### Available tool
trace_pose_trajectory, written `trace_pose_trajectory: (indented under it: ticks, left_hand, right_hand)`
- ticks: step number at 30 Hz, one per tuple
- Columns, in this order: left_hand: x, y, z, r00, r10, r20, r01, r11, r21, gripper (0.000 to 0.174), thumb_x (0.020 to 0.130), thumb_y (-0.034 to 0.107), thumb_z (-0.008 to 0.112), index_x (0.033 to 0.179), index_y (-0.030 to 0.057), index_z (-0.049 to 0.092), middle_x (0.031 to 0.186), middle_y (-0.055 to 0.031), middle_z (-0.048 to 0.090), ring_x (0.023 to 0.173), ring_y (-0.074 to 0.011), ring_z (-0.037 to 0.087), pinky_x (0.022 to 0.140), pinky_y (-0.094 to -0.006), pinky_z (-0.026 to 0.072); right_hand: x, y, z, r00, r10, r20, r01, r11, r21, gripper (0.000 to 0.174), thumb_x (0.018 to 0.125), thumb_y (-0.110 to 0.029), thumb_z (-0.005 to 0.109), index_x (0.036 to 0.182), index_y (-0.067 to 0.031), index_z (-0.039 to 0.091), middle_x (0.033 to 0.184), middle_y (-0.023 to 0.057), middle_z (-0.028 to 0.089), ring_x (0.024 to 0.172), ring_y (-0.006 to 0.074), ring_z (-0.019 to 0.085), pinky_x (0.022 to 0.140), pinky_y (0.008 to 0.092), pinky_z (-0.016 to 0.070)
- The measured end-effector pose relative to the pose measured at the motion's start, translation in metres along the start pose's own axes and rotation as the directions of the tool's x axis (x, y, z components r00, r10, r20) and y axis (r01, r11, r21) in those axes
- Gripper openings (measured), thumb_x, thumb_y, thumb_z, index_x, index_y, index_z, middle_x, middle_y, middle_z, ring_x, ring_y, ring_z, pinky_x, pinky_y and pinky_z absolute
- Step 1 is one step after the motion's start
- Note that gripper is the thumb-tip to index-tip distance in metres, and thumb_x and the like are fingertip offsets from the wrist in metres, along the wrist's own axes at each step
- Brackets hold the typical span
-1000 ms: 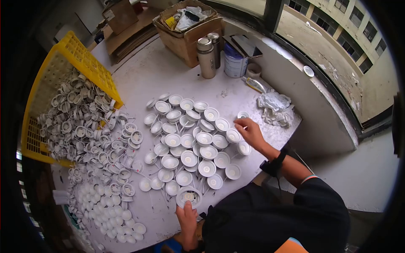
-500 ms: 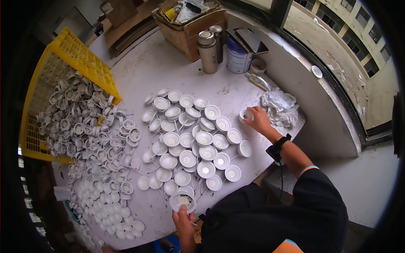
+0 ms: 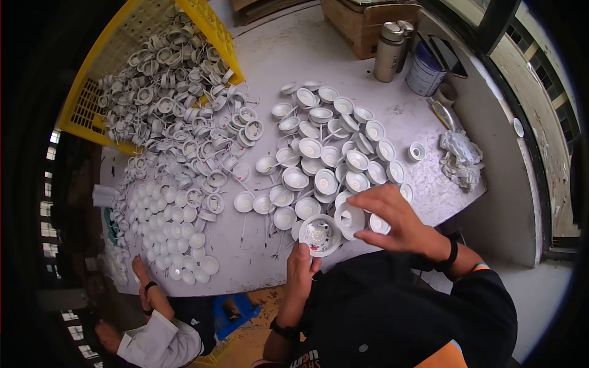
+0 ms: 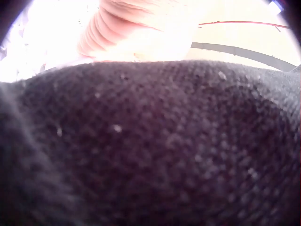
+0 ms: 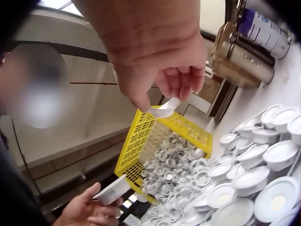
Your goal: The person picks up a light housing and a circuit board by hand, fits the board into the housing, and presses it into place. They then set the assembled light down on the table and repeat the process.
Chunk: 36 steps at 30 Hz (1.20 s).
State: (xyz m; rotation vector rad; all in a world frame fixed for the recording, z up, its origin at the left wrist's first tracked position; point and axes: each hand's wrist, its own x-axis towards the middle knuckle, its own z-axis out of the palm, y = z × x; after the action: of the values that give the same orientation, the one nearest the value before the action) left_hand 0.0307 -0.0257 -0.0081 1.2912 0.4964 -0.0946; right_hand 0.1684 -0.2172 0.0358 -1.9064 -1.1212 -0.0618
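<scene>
Right now the left hand (image 3: 300, 265) grips a round lamp housing (image 3: 320, 235) by its near rim. The open face is turned up so that the LED board (image 3: 318, 233) inside shows, and the housing is held over the near edge of the table (image 3: 288, 55). Just to its right, the right hand (image 3: 402, 226) pinches a white reflector cup (image 3: 350, 219) by the rim, between the thumb and curled fingers. The cup's edge is touching the housing's right side or just beside it; I cannot tell which. The step appears to be seating the cup in the housing. Done well, that likely means keeping the housing level and steady in the left hand. The cup should probably come in squarely from above, not edge-first, with its central hole lined up over the board before any pressing. Holding the cup only at the rim, as now, should keep fingerprints off its inner face. The finished lamps (image 3: 331, 153) lie close together just beyond the hands, so working near the table's edge should keep them undisturbed. Dark cloth (image 4: 150, 150) covers the left wrist view, so it adds nothing about the left hand's grip.
</scene>
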Motion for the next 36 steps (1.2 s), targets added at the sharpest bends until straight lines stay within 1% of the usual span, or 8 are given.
trace_pose_trajectory:
  ticks: [9,11,15,17,19,22,29,36]
  left_hand:
    - [-0.013,0.001,0.0,0.991,0.131,0.015,-0.131,0.991,0.031,0.044,0.096,0.036,0.029,0.116,0.0,0.045,0.074,0.0015,0.046,0.053,-0.0033,0.031,0.045,-0.0179,0.0244]
    - [-0.014,0.005,0.003,0.988,0.156,-0.012,-0.155,0.985,0.077,0.046,0.096,0.039,0.023,0.093,0.003,0.051,0.06,0.0012,0.043,0.05,-0.0043,0.035,0.043,-0.0186,0.0247]
    - [-0.015,0.005,0.0,0.991,0.132,0.003,-0.132,0.991,0.024,0.045,0.096,0.039,0.024,0.094,0.0027,0.051,0.062,0.0003,0.045,0.05,-0.0048,0.036,0.045,-0.0188,0.0273]
    - [-0.017,0.004,-0.003,0.991,0.128,0.039,-0.129,0.992,0.007,0.045,0.095,0.04,0.031,0.109,0.0015,0.049,0.068,0.0013,0.045,0.054,-0.0034,0.035,0.045,-0.0184,0.0258]
    - [-0.017,0.005,-0.002,0.991,0.128,0.026,-0.129,0.991,0.036,0.041,0.095,0.036,0.031,0.104,0.0011,0.05,0.069,-0.0012,0.049,0.055,-0.0049,0.039,0.048,-0.0195,0.0303]
    - [-0.017,0.009,0.004,0.984,0.179,-0.002,-0.176,0.973,0.148,0.035,0.093,0.03,0.038,0.1,-0.0008,0.051,0.074,-0.0065,0.055,0.062,-0.0111,0.049,0.055,-0.0242,0.0388]
    - [-0.015,0.009,0.006,0.954,0.297,-0.038,-0.255,0.874,0.413,0.029,0.087,0.023,0.048,0.099,-0.0039,0.05,0.08,-0.0223,0.059,0.075,-0.0342,0.06,0.065,-0.0381,0.0453]
    - [-0.009,0.005,0.0,0.955,0.283,-0.087,-0.204,0.842,0.5,0.027,0.086,0.021,0.049,0.097,-0.0032,0.052,0.076,-0.0238,0.06,0.074,-0.0388,0.06,0.062,-0.0405,0.046]
  right_hand:
    - [0.014,-0.027,0.041,0.962,-0.109,0.248,0.11,0.994,0.01,0.053,0.072,-0.024,0.069,0.12,-0.009,0.05,0.118,0.0114,0.048,0.106,0.0273,0.046,0.085,0.037,0.0382]
    - [0.009,-0.027,0.043,0.969,-0.088,0.23,0.073,0.995,0.072,0.053,0.073,-0.023,0.068,0.121,-0.009,0.05,0.12,0.0131,0.046,0.108,0.029,0.045,0.087,0.0384,0.0385]
    - [-0.002,-0.028,0.052,0.977,0.159,0.141,-0.194,0.938,0.288,0.05,0.077,-0.02,0.066,0.122,-0.007,0.048,0.117,0.015,0.048,0.098,0.0252,0.051,0.079,0.0354,0.0429]
    - [-0.003,-0.032,0.052,0.951,0.278,0.136,-0.309,0.866,0.393,0.048,0.079,-0.018,0.064,0.122,-0.0062,0.048,0.113,0.0146,0.051,0.09,0.0219,0.054,0.074,0.0327,0.0449]
    - [-0.001,-0.04,0.048,0.771,0.506,0.386,-0.636,0.638,0.434,0.043,0.08,-0.015,0.061,0.12,-0.0036,0.049,0.098,0.0127,0.056,0.074,0.0145,0.055,0.062,0.027,0.0449]
    - [-0.008,-0.037,0.061,0.837,0.494,0.235,-0.544,0.705,0.455,0.039,0.081,-0.012,0.059,0.117,-0.0014,0.051,0.086,0.0108,0.057,0.066,0.0119,0.054,0.057,0.0257,0.0434]
    - [-0.006,-0.042,0.066,0.763,0.578,0.291,-0.635,0.583,0.507,0.036,0.079,-0.009,0.056,0.115,-0.0025,0.052,0.089,0.0121,0.057,0.065,0.0147,0.053,0.058,0.0285,0.0435]
    - [-0.003,-0.044,0.074,0.881,0.445,0.159,-0.472,0.808,0.354,0.039,0.076,-0.008,0.055,0.116,-0.0062,0.053,0.092,0.0133,0.056,0.067,0.0205,0.053,0.061,0.0313,0.0439]
